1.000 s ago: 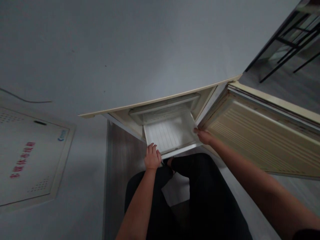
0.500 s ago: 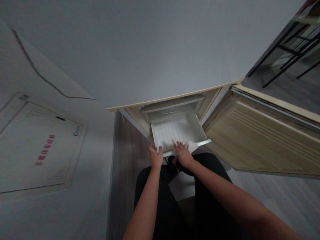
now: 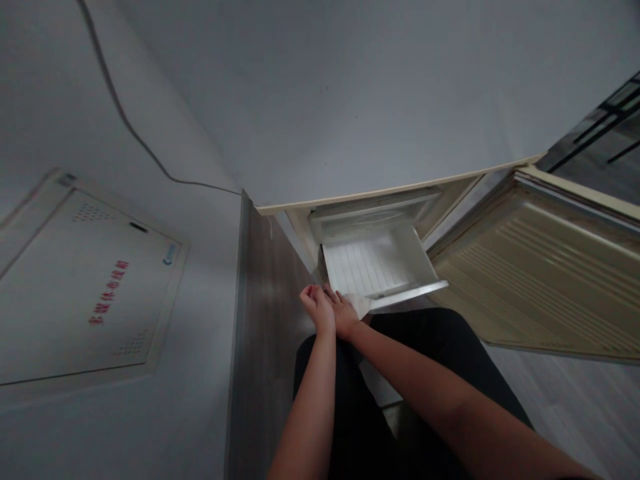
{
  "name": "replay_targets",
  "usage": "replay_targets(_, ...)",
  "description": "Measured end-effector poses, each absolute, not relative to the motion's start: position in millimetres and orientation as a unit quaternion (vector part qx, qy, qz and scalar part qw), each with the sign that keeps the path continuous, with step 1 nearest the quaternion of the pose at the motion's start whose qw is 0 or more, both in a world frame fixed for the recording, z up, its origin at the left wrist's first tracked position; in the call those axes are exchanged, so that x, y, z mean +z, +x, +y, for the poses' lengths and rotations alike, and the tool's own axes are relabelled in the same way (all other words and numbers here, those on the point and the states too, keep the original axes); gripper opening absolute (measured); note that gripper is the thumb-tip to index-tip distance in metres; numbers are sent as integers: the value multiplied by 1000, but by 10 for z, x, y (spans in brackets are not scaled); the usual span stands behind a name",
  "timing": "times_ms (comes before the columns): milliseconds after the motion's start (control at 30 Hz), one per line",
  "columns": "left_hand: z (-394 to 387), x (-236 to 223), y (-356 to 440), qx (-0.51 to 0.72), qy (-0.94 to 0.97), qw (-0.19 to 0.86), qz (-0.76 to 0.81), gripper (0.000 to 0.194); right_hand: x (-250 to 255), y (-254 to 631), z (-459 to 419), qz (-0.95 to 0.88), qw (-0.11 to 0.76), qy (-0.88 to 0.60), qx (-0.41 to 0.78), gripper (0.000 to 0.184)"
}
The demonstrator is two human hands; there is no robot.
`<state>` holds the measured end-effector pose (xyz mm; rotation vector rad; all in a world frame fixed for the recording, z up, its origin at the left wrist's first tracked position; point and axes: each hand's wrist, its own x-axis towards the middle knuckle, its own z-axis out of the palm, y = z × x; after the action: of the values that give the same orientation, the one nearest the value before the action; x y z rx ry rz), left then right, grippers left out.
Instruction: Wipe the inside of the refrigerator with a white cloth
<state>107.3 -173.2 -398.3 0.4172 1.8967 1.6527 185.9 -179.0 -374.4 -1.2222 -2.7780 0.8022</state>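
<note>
A white drawer [image 3: 379, 261] with a ribbed bottom is pulled partway out of an open fridge or freezer compartment. At its front left corner my left hand [image 3: 317, 308] has its fingers curled, closed at the drawer's edge; the exact contact is partly hidden. My right hand [image 3: 343, 316] lies right beside it, partly behind my left hand, pressing a white cloth [image 3: 359, 305] against the left end of the drawer's front rim. Part of the cloth sticks out to the right of the hand.
The cream-coloured door [image 3: 545, 273] stands swung open on the right. Above the compartment is a pale flat panel [image 3: 380, 100]. On the left, a wall holds a white box cover [image 3: 90, 287] with red writing, and a cable [image 3: 120, 107]. My knees [image 3: 440, 340] are close below the drawer.
My right hand has slid left with the cloth along the drawer's front rim, up to my left hand. My left hand stays at the corner. The view has shifted, so the scene sits further right.
</note>
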Motion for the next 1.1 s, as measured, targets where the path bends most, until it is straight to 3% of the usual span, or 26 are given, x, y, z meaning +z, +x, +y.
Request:
replay_targets(233, -1721, -4057, 944, 652, 59, 280, 703, 15, -3683, 1762, -1685, -911, 19, -348, 220, 62)
replay_targets(433, -1672, -4186, 1019, 637, -20, 322, 700, 14, -3657, 2106, -2117, -824, 46, -542, 159, 64)
replay_targets(533, -1636, -4177, 1064, 639, -27, 322, 698, 14, -3754, 2356, -2317, -818, 50, -548, 166, 51)
replay_targets(767, -1698, -4148, 1056, 646, -33, 311, 697, 16, -3683, 2330, -1856, -767, 191, -536, 297, 47)
replay_targets(867, -1745, -4127, 999, 648, -56, 296, 700, 15, -3632, 2073, -1438, -708, 251, -607, 258, 52)
replay_targets(1000, -1757, -4071, 945, 652, -83, 278, 701, 14, -3757, 1729, -1063, -708, 137, -637, 272, 75)
replay_targets(1100, -1725, -4043, 961, 653, -86, 278, 699, 15, -3904, 1590, -936, -715, 54, -623, 313, 69)
